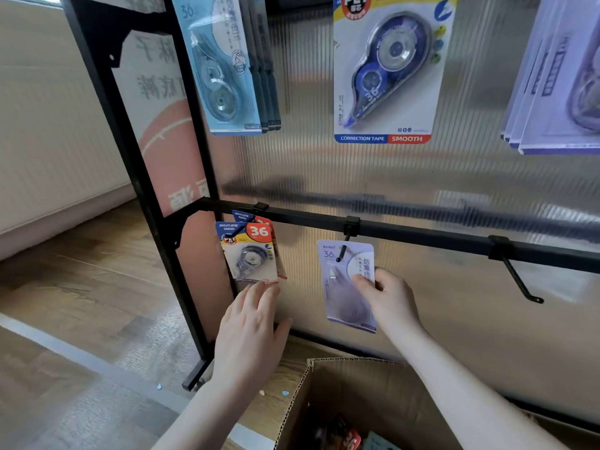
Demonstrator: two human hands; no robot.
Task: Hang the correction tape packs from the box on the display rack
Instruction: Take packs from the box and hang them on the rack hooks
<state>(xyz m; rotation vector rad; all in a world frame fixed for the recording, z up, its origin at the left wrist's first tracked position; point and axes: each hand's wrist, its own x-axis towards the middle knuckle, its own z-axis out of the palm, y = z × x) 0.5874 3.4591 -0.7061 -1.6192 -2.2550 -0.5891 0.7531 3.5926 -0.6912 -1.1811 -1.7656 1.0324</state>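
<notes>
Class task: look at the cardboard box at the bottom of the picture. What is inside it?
Inside the cardboard box, only a few packs show at the bottom edge, one bearing a red 36. The picture's edge and the right forearm hide the rest, so the count is unknown.

Display rack (pixel 422 233): black frame, bars and hooks. Back panel (pixel 454 177): translucent grey, fine vertical ribbing. Pale lilac pack (pixel 341 306): grey print. Lower left packs (pixel 248 251): yellow and blue, red corner with white "36". Upper middle pack (pixel 386 69): white card, yellow top, blue dispenser, blue and red bottom strip. Upper left packs (pixel 224 63): light blue. Upper right packs (pixel 558 76): lavender. Box (pixel 298 407): brown corrugated cardboard. Floor (pixel 81 287): brown wood grain.
</notes>
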